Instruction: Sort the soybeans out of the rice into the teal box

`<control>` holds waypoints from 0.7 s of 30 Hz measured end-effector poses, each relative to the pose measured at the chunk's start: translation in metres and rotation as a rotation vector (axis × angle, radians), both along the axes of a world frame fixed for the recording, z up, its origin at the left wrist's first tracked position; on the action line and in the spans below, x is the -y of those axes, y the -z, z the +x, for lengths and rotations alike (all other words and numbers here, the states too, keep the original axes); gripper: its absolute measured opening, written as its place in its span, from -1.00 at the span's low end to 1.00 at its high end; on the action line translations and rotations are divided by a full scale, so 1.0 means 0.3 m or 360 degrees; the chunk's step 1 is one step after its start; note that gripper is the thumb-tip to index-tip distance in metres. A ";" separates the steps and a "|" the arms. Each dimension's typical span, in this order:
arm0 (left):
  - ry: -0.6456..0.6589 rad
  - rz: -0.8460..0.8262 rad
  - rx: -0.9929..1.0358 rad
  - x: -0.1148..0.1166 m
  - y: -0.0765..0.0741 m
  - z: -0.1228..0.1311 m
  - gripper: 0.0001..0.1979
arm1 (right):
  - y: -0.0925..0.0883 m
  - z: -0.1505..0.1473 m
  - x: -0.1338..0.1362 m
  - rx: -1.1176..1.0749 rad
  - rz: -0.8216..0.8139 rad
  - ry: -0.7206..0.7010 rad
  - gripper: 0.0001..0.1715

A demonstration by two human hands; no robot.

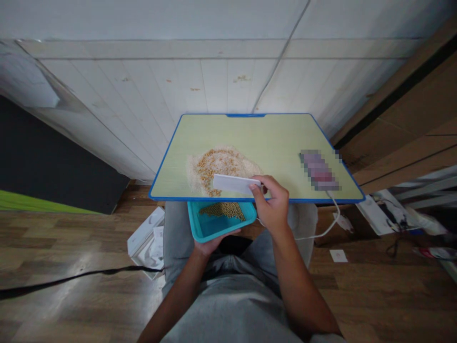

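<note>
White and thin, the flat rectangular plastic card (233, 183) is pinched at its right end by my right hand (273, 205), thumb and fingers closed on it. The card stands on its long edge at the near side of the pile of white rice mixed with yellow beans (221, 166), on the pale green table with a blue rim (278, 138). My left hand (210, 244) is under the teal rectangular plastic tray (214, 227), palm up, fingers gripping its bottom. I hold the tray just below the near edge of the table, above my lap. Loose yellow beans (222, 210) lie in its far part. At the right, a blurred flat object (319, 170) lies on the table with a white cable (330, 224) going down from it.
</note>
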State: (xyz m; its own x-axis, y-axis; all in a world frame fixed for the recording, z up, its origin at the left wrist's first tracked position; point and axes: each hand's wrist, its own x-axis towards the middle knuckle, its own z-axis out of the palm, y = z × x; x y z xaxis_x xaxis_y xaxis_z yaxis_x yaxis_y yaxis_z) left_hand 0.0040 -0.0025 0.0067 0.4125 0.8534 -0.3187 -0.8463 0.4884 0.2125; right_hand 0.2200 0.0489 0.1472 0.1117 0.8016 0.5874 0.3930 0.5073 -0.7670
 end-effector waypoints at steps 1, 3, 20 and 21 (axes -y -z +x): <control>0.0004 0.0001 0.0004 -0.001 0.005 -0.001 -0.16 | 0.000 0.001 0.000 -0.0001 0.0001 -0.0005 -0.85; 0.0004 0.0024 0.0015 -0.001 0.015 -0.002 -0.18 | 0.001 0.003 0.001 0.0003 -0.0008 -0.0013 -0.84; 0.0143 0.0222 0.0120 -0.004 0.031 -0.016 -0.14 | -0.004 0.010 0.009 0.0018 -0.0014 -0.0088 -0.80; 0.0138 0.0233 0.0117 -0.004 0.030 -0.016 -0.14 | -0.004 0.011 0.009 0.0016 -0.0008 -0.0100 -0.80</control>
State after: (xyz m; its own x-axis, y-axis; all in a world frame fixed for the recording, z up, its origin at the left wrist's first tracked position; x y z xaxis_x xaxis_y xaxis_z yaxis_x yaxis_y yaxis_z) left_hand -0.0007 -0.0012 -0.0022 0.5044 0.8486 -0.1598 -0.8182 0.5288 0.2256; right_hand 0.2232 0.0462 0.1483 0.0552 0.8096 0.5844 0.3679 0.5276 -0.7657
